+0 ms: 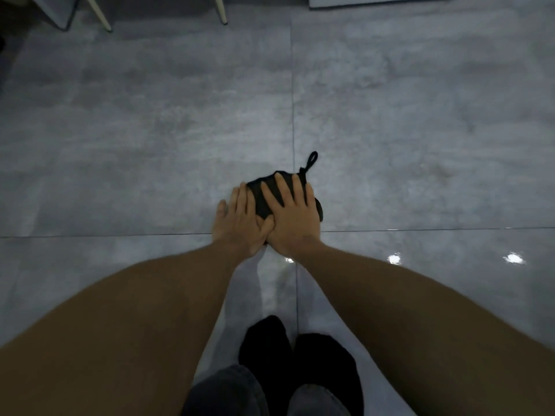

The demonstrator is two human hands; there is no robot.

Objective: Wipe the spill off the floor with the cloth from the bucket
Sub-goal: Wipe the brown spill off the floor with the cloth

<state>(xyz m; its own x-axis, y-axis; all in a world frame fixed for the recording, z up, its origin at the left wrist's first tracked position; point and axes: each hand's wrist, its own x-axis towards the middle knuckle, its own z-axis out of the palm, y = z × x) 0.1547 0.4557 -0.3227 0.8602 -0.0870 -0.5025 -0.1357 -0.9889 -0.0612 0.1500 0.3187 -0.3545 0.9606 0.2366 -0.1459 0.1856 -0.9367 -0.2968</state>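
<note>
A black cloth (264,199) with a small hanging loop lies bunched on the grey tiled floor (150,130), near where the tile seams cross. My right hand (292,217) lies flat on top of it with fingers spread. My left hand (238,223) presses on the cloth's left edge, its fingers partly on the tile and its thumb side under my right thumb. A wet sheen with bright glints (394,259) shows on the tile to the right and behind my hands. No bucket is in view.
My feet in black socks (297,355) stand close behind my hands at the bottom centre. White chair or table legs (103,18) stand at the far top left, and a pale panel edge (375,0) runs along the top right.
</note>
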